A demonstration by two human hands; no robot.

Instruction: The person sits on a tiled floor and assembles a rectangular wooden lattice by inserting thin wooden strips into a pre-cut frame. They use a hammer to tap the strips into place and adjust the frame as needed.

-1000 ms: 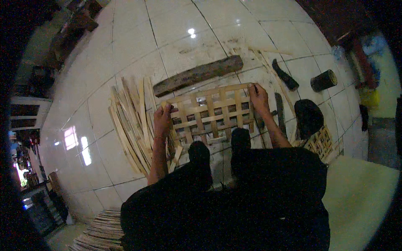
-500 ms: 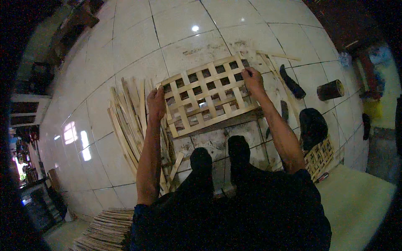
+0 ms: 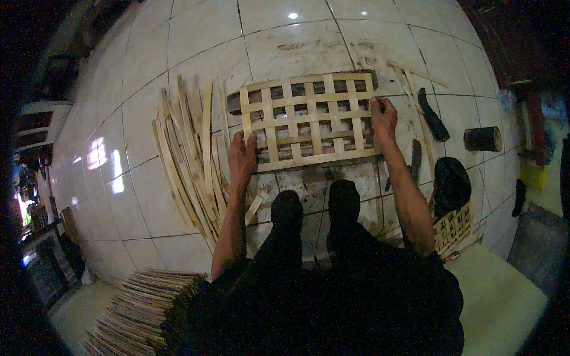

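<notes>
An open-weave panel of pale bamboo-like strips [image 3: 311, 121] lies level over a dark wooden board [image 3: 235, 104], in front of my feet. The board's ends show past the panel's far corners. My left hand [image 3: 242, 155] grips the panel's near left edge, thumb and fingers closed about the outer strip. At the right edge, my right hand [image 3: 385, 115] pinches the panel with bent fingers. Dark board and floor show through the square gaps of the weave. One crosswise strip near the front sits unevenly among the upright ones.
Loose long strips [image 3: 178, 166] lie left of the panel, with a thick bundle of thin sticks [image 3: 133, 311] nearer me. On the right are a curved dark object [image 3: 433, 115], a cylindrical container [image 3: 482, 139], a black bundle [image 3: 452, 185] and another woven panel [image 3: 455, 226].
The panel has turned from a slant to nearly level and now sits squarer over the board. Both hands moved with it, the left one nearer me. The view has shifted slightly.
</notes>
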